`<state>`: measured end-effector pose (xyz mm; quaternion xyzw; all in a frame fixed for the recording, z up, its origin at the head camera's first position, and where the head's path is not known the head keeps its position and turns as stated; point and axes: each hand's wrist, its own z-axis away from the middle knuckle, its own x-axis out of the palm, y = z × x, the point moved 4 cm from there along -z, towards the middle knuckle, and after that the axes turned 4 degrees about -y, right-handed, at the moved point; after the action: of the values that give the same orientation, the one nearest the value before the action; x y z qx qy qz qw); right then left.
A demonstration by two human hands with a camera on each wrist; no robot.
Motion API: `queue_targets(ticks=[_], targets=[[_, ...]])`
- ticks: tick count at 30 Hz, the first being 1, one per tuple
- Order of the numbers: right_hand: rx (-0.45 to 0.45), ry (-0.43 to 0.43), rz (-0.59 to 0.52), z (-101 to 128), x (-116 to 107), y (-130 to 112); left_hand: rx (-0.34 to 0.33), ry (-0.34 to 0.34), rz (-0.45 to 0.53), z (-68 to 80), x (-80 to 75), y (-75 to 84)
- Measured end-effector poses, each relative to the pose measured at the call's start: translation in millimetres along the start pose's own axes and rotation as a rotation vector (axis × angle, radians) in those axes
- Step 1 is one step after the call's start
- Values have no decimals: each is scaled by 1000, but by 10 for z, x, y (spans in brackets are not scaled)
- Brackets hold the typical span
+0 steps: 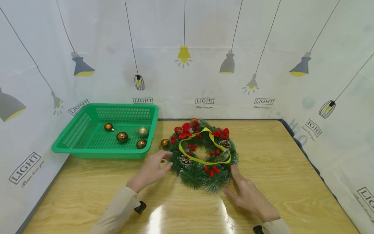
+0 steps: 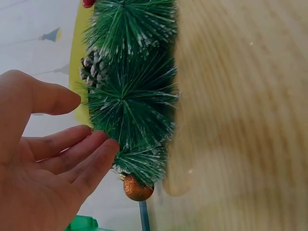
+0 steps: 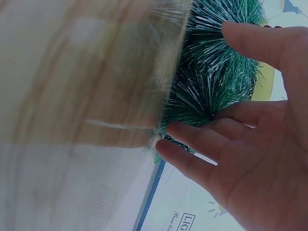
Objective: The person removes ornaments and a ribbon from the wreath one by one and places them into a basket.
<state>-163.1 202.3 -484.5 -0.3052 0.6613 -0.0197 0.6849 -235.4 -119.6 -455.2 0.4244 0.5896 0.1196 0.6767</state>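
A green wreath [image 1: 193, 175] lies on the wooden table, dressed with red flowers, red berries and pine cones [image 2: 94, 67]. A yellow ribbon [image 1: 214, 161] loops loosely over its top. At the wreath's left edge is my left hand [image 1: 155, 169], fingers loosely bent and holding nothing, fingertips right at the needles. My right hand [image 1: 251, 195] is at the lower right edge, its fingers extended against the greenery and the thumb spread. An orange-gold bauble [image 1: 165, 143] sits at the wreath's left side, and another [image 1: 194, 120] shows partly at its far edge.
To the left stands a green plastic basket [image 1: 96, 151] holding several baubles, among them a bronze one [image 1: 122, 137] and a pale gold one [image 1: 143, 131]. A white backdrop [image 1: 163, 81] printed with lamps borders the table [image 1: 277, 169] behind and at the sides.
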Motion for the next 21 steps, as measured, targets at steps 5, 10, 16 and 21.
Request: queue_targets(ticks=[5,10,16,21], targets=[[-8,10,0,3,0,5,-11,10,-15,46,69,5],[-15,20,1,7,-6,1,17,-13,-40,86,132,41],[-5,3,-6,5,0,8,21,-38,-53,124,214,22],[1,-9,-12,-4,2,8,40,-54,-60,157,271,-18]])
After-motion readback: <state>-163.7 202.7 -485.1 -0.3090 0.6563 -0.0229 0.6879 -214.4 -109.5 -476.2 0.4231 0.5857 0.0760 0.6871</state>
